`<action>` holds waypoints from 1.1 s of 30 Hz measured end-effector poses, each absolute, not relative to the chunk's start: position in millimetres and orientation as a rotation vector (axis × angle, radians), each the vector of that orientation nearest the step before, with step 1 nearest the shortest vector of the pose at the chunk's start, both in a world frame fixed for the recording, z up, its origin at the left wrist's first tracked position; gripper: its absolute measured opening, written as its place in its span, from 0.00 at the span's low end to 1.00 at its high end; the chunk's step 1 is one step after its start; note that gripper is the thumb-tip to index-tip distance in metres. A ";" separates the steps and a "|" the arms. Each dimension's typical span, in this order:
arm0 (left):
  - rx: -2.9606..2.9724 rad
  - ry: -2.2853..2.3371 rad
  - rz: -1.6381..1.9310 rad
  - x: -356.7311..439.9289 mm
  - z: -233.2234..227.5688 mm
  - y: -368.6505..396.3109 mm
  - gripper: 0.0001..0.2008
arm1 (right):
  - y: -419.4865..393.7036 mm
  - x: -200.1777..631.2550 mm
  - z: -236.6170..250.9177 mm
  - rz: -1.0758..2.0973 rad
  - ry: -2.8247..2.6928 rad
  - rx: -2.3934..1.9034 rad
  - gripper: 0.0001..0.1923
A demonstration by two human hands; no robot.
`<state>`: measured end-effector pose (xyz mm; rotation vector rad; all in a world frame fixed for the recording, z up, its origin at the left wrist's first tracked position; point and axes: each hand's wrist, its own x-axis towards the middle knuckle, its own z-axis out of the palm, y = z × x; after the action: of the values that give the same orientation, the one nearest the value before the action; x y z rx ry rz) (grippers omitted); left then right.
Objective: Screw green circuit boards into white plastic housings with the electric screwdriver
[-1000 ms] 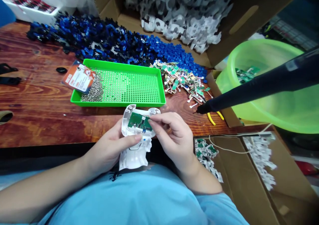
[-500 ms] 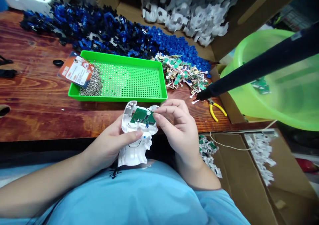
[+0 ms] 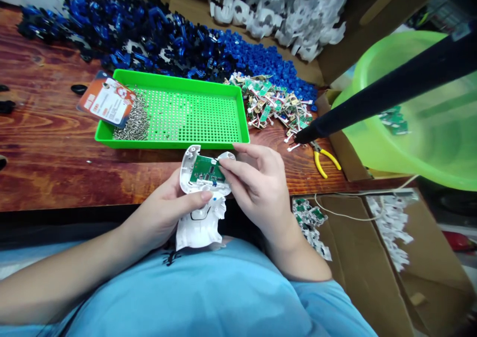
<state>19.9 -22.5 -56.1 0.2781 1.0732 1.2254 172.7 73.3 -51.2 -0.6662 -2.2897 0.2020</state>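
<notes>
The left hand [image 3: 164, 212] is curled around a white plastic housing [image 3: 199, 212], thumb pressed across its front, holding it above the near edge of the wooden surface [image 3: 55, 168], over the lap. The right hand [image 3: 257, 188] is nearly closed, its fingertips [image 3: 222, 167] pinching at the right edge of the one green circuit board [image 3: 204, 170] seated in the housing.

Just behind the hands lies one green perforated tray [image 3: 186, 116] with a heap of screws [image 3: 132, 126] and an orange card [image 3: 106, 101] at its left end. A bare strip of wood separates tray and hands. One pair of yellow-handled pliers [image 3: 324, 158] lies to the right, beside a pile of small boards [image 3: 276, 106].
</notes>
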 end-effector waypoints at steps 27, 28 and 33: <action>0.483 1.034 1.210 24.6 -56.6 -26.6 0.21 | 67.9 168.2 -15.8 0.008 -3.005 -0.546 0.06; 0.491 1.029 1.215 24.1 -57.4 -26.5 0.20 | 68.0 168.0 -16.0 0.006 -3.005 -0.527 0.06; 0.496 0.965 1.201 22.8 -58.4 -24.8 0.17 | 69.3 170.7 -18.3 0.021 -2.951 -0.486 0.06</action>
<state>22.8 -24.8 -58.4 0.4959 0.9648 1.2006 170.7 69.3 -18.3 -0.4863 -2.9509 0.0210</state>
